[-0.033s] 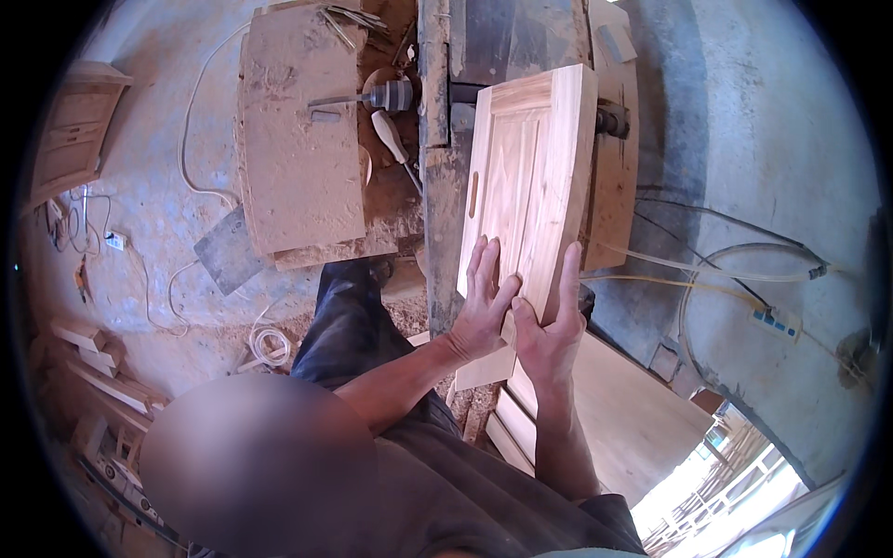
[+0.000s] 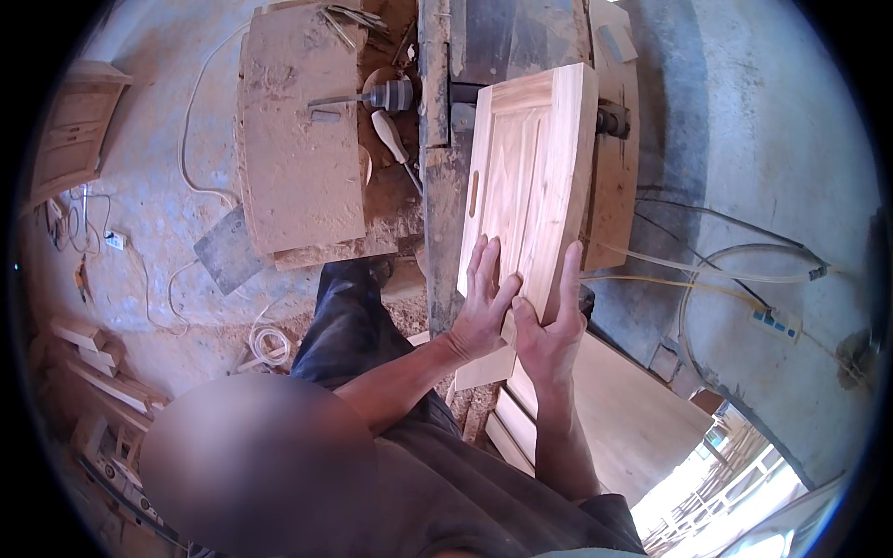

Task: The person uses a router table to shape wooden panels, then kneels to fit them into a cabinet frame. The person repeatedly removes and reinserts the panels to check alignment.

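A pale wooden door panel (image 2: 521, 177) with a raised middle field and a slot near its left edge lies lengthwise over a dusty machine bed (image 2: 446, 195). My left hand (image 2: 484, 302) rests on the near end of its face, fingers stretched out and a little apart. At the panel's near right corner, my right hand (image 2: 551, 339) has its thumb against the end and one finger straight along the right edge. Its other fingers are mostly hidden, but it appears to hold that corner. The panel's underside is out of sight.
Left of the bed stands a sawdust-covered board top (image 2: 302, 139) with a drill-like tool (image 2: 386, 96) and a white-handled screwdriver (image 2: 391, 138). Cables and a power strip (image 2: 775, 323) lie on the right floor. Large boards (image 2: 623, 400) stand near my right arm; wood offcuts (image 2: 102, 372) lie at left.
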A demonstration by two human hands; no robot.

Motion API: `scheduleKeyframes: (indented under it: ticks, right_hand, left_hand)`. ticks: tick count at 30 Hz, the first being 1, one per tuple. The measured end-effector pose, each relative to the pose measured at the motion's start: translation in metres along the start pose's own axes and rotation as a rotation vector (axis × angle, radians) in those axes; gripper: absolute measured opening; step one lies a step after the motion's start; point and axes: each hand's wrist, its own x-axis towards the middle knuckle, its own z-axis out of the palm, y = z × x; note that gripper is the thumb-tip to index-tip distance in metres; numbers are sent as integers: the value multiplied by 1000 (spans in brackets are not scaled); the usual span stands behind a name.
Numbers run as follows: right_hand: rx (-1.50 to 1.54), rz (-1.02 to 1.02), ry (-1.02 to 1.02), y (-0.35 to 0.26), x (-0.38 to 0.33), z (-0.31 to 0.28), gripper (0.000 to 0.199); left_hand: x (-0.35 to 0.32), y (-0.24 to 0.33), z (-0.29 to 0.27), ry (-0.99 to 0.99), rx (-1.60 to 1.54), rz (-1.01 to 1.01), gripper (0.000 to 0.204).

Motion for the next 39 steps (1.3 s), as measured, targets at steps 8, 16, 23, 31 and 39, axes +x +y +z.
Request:
scheduleKeyframes:
  ticks: [8,16,23,31,39]
  right_hand:
    - [-15,4,-8,-2,14,0,87]
    - [3,4,-20,-5,31,-1,85]
    - [58,16,-6,-13,46,0,86]
    - [90,7,-19,-18,69,0,84]
    - [118,91,-29,-30,96,0,85]
  left_hand:
    - [15,0,-1,-6,5,-19,61]
    - [30,-3,-2,3,2,-16,63]
    - [42,-12,1,24,8,10,61]
    - [65,-13,-2,37,3,8,69]
    - [92,-16,-3,52,-3,-8,76]
